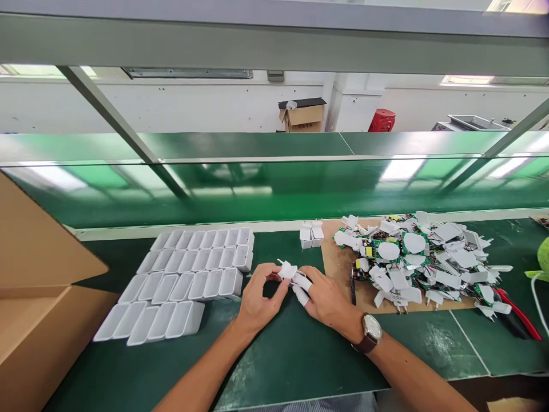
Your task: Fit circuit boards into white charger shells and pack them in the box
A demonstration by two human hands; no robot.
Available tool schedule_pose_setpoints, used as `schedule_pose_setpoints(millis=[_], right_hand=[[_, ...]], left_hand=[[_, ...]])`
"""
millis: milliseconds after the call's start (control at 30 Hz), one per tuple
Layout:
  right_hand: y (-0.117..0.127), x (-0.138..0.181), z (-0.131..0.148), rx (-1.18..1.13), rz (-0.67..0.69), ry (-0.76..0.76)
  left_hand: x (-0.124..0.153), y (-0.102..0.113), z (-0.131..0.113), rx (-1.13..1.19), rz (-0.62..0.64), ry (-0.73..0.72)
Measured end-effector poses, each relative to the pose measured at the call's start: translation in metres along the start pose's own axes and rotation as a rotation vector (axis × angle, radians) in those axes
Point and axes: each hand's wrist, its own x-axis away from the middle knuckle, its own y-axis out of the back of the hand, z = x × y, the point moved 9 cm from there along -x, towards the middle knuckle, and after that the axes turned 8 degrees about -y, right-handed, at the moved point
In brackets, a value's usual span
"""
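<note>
Above the green bench, my left hand (262,298) pinches a small white plastic plug piece (288,269) between thumb and fingers. My right hand (329,298) closes on the same piece from the other side; white covers are on its fingertips, and a watch is on that wrist. Part of the piece is hidden by the fingers. To the right, a heap of white plug parts and green circuit boards (415,245) lies on a brown cardboard sheet (332,252). Rows of open white plastic housings (184,260) stand to the left of my hands.
A few white housings (311,234) stand beyond my hands. An open cardboard box (55,326) is at the left. Red-handled pliers (521,315) lie at the right, near a green object (544,257). A metal frame (274,48) crosses above the bench.
</note>
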Motion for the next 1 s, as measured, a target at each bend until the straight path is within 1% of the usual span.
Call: schedule_pose_setpoints(millis=[67,233,333,400,467,533,567,633,700,800,1000], right_hand=[[0.002,-0.001,0.0,-0.043,-0.01,-0.006],[0.009,-0.002,-0.014,-0.284,-0.043,-0.129],[0.007,-0.001,-0.01,-0.311,-0.005,-0.075],[0.005,-0.002,-0.01,-0.363,0.007,-0.076],[0.0,-0.003,-0.022,-0.544,-0.002,-0.188],[-0.014,-0.003,-0.038,-0.853,0.033,-0.374],[-0.023,-0.002,-0.043,-1.021,0.072,-0.468],[-0.04,0.001,-0.042,-1.296,0.178,-0.599],[-0.045,0.001,-0.035,-1.451,0.255,-0.643],[-0.042,0.001,-0.025,-1.537,0.283,-0.652],[-0.042,-0.001,-0.02,-1.545,0.281,-0.667]], left_hand=[[0.0,0.0,0.002,0.005,-0.004,0.03],[0.001,-0.002,0.007,0.019,-0.005,0.077],[0.001,-0.002,0.01,0.011,0.001,0.094],[0.002,-0.003,0.013,0.003,0.036,0.099],[0.003,-0.008,0.01,0.021,0.101,0.058],[0.004,-0.012,0.003,0.056,0.159,-0.021],[0.005,-0.014,-0.001,0.067,0.169,-0.056],[0.006,-0.014,-0.007,0.064,0.147,-0.101],[0.007,-0.011,-0.012,0.055,0.092,-0.127],[0.007,-0.008,-0.015,0.054,0.035,-0.145],[0.006,-0.006,-0.014,0.057,0.038,-0.161]])
